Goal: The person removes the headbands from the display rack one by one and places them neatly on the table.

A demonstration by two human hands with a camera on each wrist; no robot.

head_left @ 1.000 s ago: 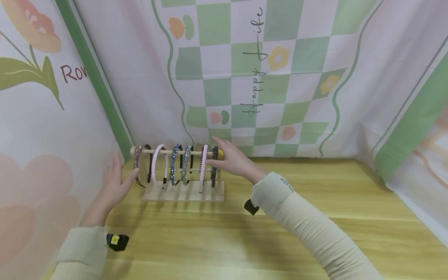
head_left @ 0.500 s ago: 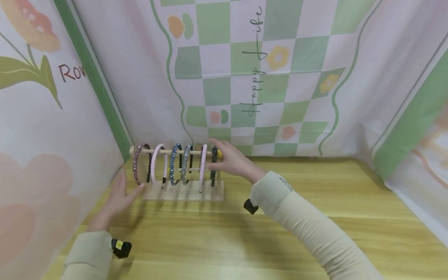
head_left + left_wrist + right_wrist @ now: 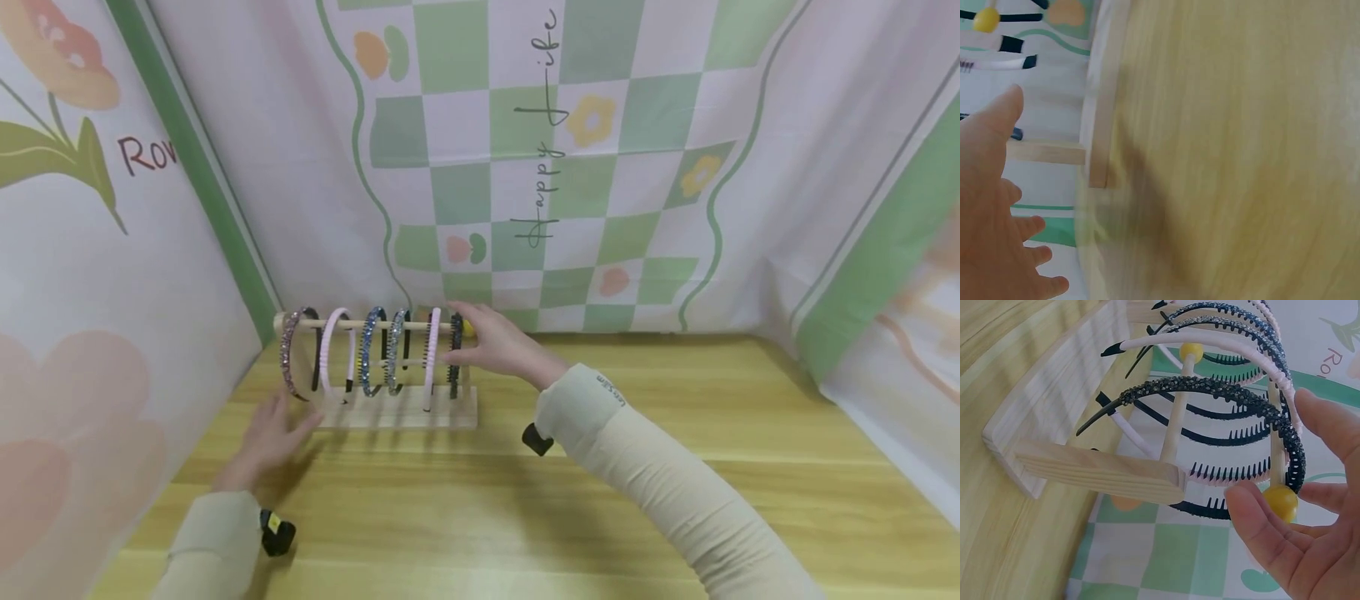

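A wooden headband stand [image 3: 405, 410] holds several headbands in a row on its top rod. From left to right hang a rosy glitter headband [image 3: 287, 354], a pink one [image 3: 326, 358], blue and silver glittery ones, another pink headband [image 3: 431, 358] and a black studded headband [image 3: 1197, 386]. My right hand [image 3: 504, 343] spreads its thumb and fingers around the rod's right end, beside the black headband and the yellow knob [image 3: 1280, 503]. Low by the base's left front corner, my left hand [image 3: 268, 437] has its fingers extended; whether it touches the stand, I cannot tell.
The stand is on a wood-grain table [image 3: 600, 500], close to the checkered cloth [image 3: 517, 192] hanging behind. Another printed cloth [image 3: 75, 292] borders the table at the left. A second yellow knob [image 3: 1191, 351] caps the lower rod.
My left hand has moved down and toward me from the stand's left end to its base corner. The right hand stays almost where it was. The headbands remain on the rod.
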